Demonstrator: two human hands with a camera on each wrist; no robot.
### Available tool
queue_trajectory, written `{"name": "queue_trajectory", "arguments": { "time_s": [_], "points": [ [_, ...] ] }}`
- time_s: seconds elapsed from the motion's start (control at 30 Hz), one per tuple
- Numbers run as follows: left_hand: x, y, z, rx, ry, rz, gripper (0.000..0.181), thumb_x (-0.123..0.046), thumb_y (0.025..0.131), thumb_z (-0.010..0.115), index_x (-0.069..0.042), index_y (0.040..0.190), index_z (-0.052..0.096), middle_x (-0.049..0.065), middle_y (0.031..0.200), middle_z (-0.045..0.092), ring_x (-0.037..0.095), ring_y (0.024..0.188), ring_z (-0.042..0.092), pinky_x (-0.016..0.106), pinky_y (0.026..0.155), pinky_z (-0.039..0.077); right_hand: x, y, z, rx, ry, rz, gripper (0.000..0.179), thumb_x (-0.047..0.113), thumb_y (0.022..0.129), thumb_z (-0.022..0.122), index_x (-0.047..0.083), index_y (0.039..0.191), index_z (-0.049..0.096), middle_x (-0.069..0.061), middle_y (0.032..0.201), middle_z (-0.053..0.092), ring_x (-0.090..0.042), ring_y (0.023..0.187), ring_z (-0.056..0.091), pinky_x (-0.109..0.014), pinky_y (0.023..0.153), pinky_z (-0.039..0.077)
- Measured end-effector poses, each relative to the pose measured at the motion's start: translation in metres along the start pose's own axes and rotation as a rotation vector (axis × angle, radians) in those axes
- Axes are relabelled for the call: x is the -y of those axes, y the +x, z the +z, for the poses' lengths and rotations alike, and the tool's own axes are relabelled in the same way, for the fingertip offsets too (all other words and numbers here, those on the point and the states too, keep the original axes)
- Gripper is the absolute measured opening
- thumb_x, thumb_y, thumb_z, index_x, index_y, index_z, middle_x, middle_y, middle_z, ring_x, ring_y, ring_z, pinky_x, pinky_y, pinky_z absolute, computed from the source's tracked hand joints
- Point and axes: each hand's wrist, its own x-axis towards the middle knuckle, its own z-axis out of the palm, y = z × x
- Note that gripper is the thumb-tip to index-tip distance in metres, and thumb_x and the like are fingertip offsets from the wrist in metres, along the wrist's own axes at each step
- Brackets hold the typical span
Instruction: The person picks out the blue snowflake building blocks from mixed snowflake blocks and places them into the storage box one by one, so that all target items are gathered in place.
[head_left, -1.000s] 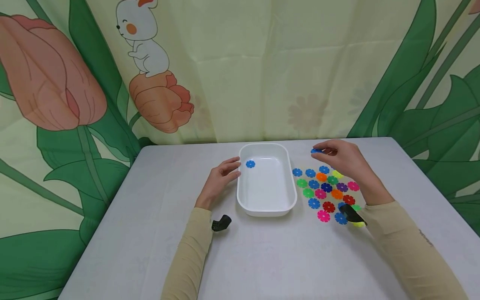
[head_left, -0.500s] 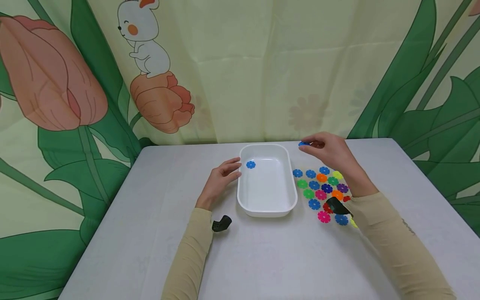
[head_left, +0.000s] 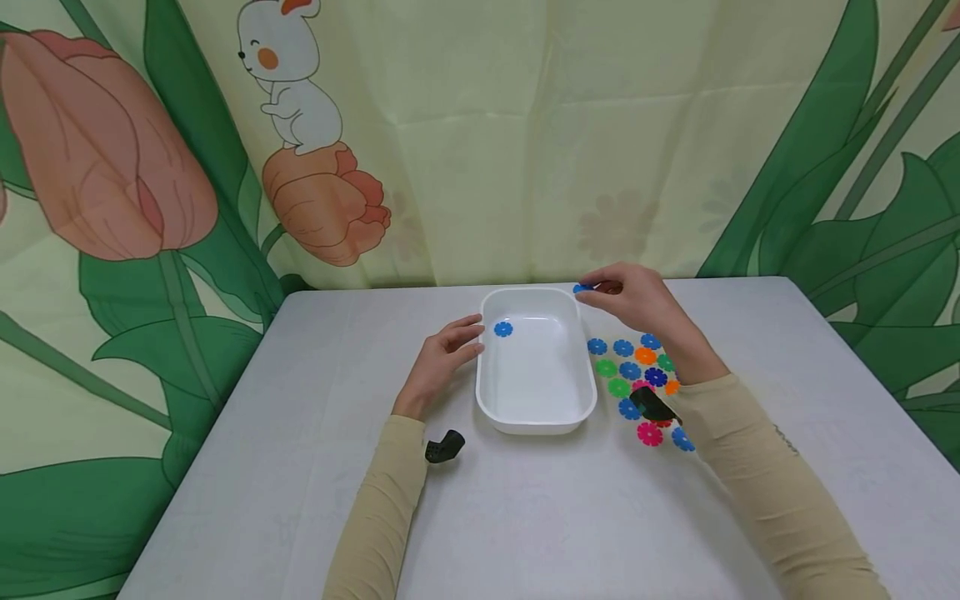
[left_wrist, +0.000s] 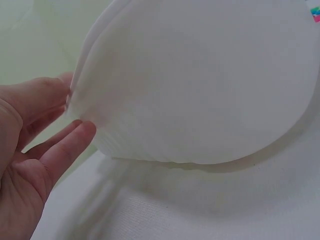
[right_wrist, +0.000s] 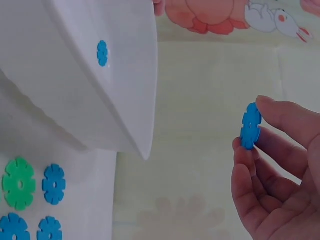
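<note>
My right hand [head_left: 626, 296] pinches a blue snowflake-shaped plastic disc [right_wrist: 251, 126] between thumb and fingertips, beside the tray's far right corner. In the right wrist view the disc stands on edge in the grip. A white rectangular tray [head_left: 536, 417] lies at the middle of the table. Inside it, near the far left, is another blue disc [head_left: 503, 329]. My left hand [head_left: 442, 362] is at the tray's left side, fingers fairly straight. In the left wrist view its fingertips [left_wrist: 89, 129] touch the outer wall near the rim.
Loose snowflake discs in several colours, such as a green disc [head_left: 618, 388] and a pink disc [head_left: 649, 434], lie right of the tray, partly hidden by my right forearm. A printed curtain [head_left: 480, 167] hangs behind the table [head_left: 525, 517]. Black camera mounts [head_left: 445, 447] sit at both wrists.
My right hand has moved left with the blue disc, from above the loose discs to the tray's far right corner. My left hand and the tray have stayed in place.
</note>
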Motion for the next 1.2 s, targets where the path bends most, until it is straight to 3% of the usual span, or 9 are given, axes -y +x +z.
{"name": "queue_trajectory", "arguments": {
  "time_s": [0.5, 0.93, 1.2],
  "points": [
    [0.000, 0.001, 0.001, -0.007, 0.004, -0.001, 0.039, -0.020, 0.092, 0.069, -0.007, 0.129, 0.064, -0.016, 0.139, 0.052, 0.013, 0.130, 0.047, 0.037, 0.108, 0.040, 0.002, 0.016, 0.019, 0.078, 0.029, 0.007, 0.044, 0.034, 0.094, 0.066, 0.004, 0.126, 0.065, -0.014, 0.115, 0.064, -0.029, 0.102, 0.058, -0.040, 0.086, 0.053],
    [0.001, 0.001, 0.001, -0.005, 0.010, 0.026, 0.037, -0.022, 0.092, 0.070, -0.011, 0.127, 0.066, -0.014, 0.139, 0.053, 0.013, 0.130, 0.048, 0.036, 0.108, 0.041, 0.008, 0.037, 0.037, 0.087, 0.040, -0.015, 0.039, 0.029, 0.093, 0.067, 0.003, 0.122, 0.067, -0.014, 0.112, 0.066, -0.028, 0.101, 0.058, -0.041, 0.086, 0.052],
    [0.001, 0.001, 0.000, -0.008, 0.010, 0.027, 0.036, -0.025, 0.091, 0.071, -0.013, 0.125, 0.068, -0.013, 0.139, 0.053, 0.014, 0.130, 0.049, 0.037, 0.108, 0.041, 0.009, 0.045, 0.051, 0.099, 0.087, 0.013, 0.036, 0.026, 0.093, 0.067, 0.002, 0.119, 0.067, -0.015, 0.113, 0.066, -0.029, 0.101, 0.059, -0.039, 0.086, 0.052]
  ]
}}
